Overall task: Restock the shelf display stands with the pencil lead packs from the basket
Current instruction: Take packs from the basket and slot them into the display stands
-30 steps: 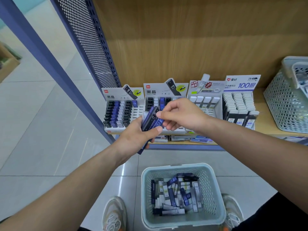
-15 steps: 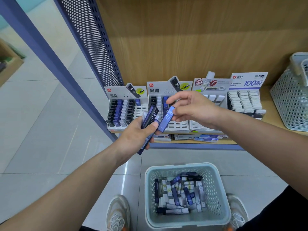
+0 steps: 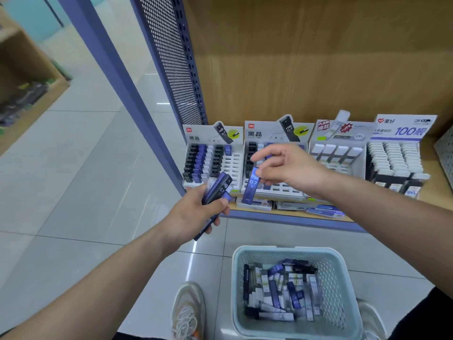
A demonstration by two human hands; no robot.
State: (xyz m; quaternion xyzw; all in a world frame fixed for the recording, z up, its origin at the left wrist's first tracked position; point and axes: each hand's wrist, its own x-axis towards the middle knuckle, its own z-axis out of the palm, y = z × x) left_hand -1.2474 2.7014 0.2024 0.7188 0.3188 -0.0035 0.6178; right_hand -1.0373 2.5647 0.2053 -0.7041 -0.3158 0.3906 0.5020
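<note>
Risks first:
- The right hand (image 3: 291,170) has the blue pack (image 3: 252,185) by its top end only. The long lower end hangs free and tilted, so a light pinch could let it swing or slip. A drop would probably hit the shelf (image 3: 438,185) lip or the floor (image 3: 73,192).
- The slots in the second stand (image 3: 277,191) from the left look narrow. Going in tilted, the pack may jam or knock its neighbours, so square it up first.
- Columns look sorted by colour (black, blue, pale), so a wrong column is an easy mistake.
- The left hand (image 3: 196,214) holds a fanned bundle of packs (image 3: 218,190). One end sticks out below the fist and could slide out. The basket (image 3: 236,266) sits nearer and further right, so it wouldn't catch it.

Grip state:
- Right: thumb and fingers are closed on the pack's top end, with one finger sticking out to the left. I can't tell which fingers carry the load. The pack hangs below the fingers, just in front of the second stand and not in a slot.
- Left: fingers are curled round the bundle with the thumb across its front and a black HB 0.7 pack on top. It sits in front of the leftmost stand (image 3: 230,165).
- The rest of the stock is in the basket on the near floor.
</note>
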